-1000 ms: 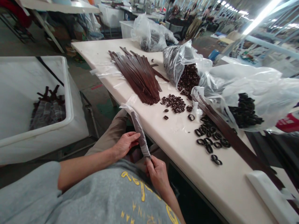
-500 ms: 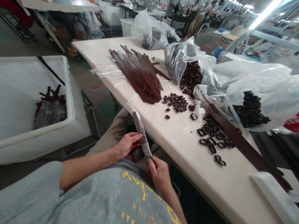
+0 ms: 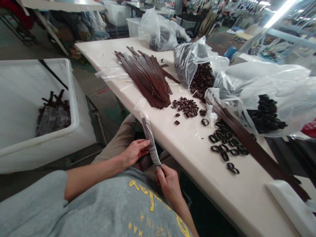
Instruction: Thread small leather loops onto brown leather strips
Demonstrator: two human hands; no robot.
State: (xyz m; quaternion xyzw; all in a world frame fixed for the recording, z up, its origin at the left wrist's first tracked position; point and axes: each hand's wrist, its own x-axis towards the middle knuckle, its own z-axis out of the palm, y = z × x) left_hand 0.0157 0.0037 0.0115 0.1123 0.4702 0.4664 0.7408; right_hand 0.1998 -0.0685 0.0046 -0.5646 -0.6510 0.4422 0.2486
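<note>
In my lap I hold a brown strap inside a thin clear plastic sleeve [image 3: 149, 138], which slants up toward the table edge. My left hand [image 3: 134, 151] pinches the sleeve about halfway up, fingers closed on it. My right hand [image 3: 168, 182] grips the strap's lower end, fingers curled round it. A fanned pile of bare brown straps [image 3: 145, 77] lies on the white table [image 3: 187, 144] beyond my hands. Small brown loops [image 3: 186, 107] and larger black loops [image 3: 225, 146] are scattered to the right of it.
Clear plastic bags of brown loops [image 3: 197, 72] and black loops [image 3: 266, 98] crowd the table's right side, another bag [image 3: 159, 33] at the far end. More long straps [image 3: 251, 148] run along the right. A white bin [image 3: 37, 105] on my left holds wrapped straps.
Hardly anything differs: my left fingers have slid slightly along the sleeve, and my head has shifted a little. Both hands keep their hold.
</note>
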